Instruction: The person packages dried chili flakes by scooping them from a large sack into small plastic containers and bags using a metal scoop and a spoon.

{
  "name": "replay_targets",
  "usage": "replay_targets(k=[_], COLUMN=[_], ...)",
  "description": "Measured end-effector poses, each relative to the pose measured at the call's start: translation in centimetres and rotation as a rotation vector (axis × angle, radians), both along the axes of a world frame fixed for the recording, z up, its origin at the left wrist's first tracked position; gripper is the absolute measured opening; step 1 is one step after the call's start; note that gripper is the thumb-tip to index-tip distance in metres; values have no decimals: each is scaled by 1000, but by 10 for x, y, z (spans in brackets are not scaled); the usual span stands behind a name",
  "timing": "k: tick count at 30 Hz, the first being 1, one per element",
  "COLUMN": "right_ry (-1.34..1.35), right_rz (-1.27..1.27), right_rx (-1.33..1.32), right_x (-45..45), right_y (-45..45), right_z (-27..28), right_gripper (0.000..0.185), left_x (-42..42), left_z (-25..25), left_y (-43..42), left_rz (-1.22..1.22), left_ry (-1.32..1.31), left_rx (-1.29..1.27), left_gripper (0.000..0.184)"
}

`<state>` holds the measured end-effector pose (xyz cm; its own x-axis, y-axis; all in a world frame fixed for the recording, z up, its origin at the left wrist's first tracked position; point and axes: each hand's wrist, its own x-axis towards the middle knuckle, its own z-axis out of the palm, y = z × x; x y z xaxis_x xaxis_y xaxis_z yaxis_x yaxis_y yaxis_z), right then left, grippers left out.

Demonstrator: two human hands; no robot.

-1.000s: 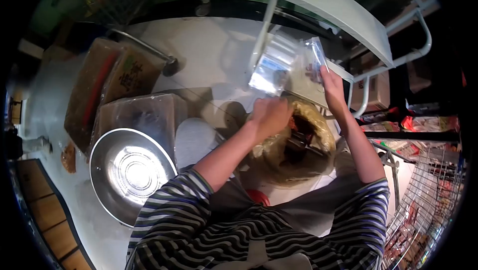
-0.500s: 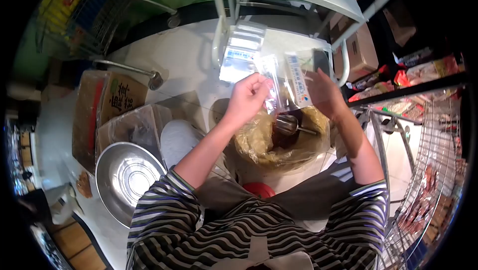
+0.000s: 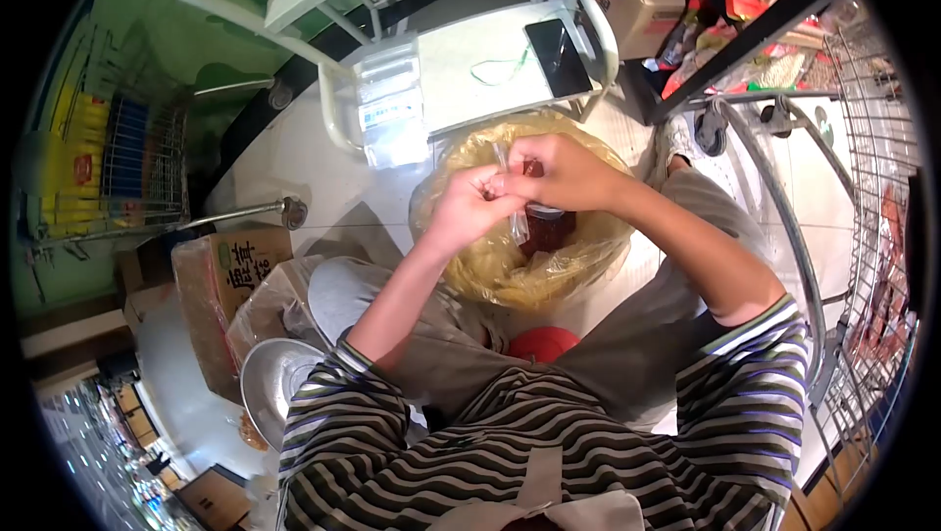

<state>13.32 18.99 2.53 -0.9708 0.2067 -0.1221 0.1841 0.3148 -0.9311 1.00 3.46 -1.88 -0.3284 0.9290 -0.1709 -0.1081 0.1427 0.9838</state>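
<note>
My left hand (image 3: 472, 203) and my right hand (image 3: 557, 173) meet above a yellow plastic bag (image 3: 490, 281). Both have closed fingers pinching a clear plastic bag (image 3: 520, 227), seen edge-on between them. Inside the open yellow bag lies dark red stuff (image 3: 551, 235), with a metal item partly hidden under my right hand. A stack of clear packets (image 3: 392, 110) with blue and white labels hangs over the left edge of the white cart's lower shelf (image 3: 470, 105). On that shelf also lie a black phone (image 3: 559, 58) and a thin green loop.
Cardboard boxes (image 3: 221, 286) and a metal bowl (image 3: 274, 379) sit at my left. A red object (image 3: 542, 343) is between my legs. Wire carts stand at far left and right (image 3: 877, 237). Packaged goods (image 3: 765, 2) fill the upper right.
The view has shifted, bringing more of the cart into sight. My right hand has moved in to meet my left, and the clear bag, spread out half a second ago, is now narrow between them.
</note>
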Motion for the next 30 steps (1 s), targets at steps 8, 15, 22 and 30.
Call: replay_targets(k=[8,15,22,30], right_ry=[-136,-120,-121,-153], right_rz=[114,84,5,-23], right_rx=[-423,60,281,328], right_x=[-6,-17,-34,-32], right_y=[26,12,0,-13], right_z=[0,-3,-6,-17], right_gripper=[16,16,16,9], left_x=[-11,-4,-6,-6], left_z=[21,9,15,16], left_y=[1,-2,-1,-17], left_rz=[-113,28,109,135], left_ry=[-122,560,837,858], left_rx=[-137,-63,-58,-69], left_gripper=[6,25,22,27])
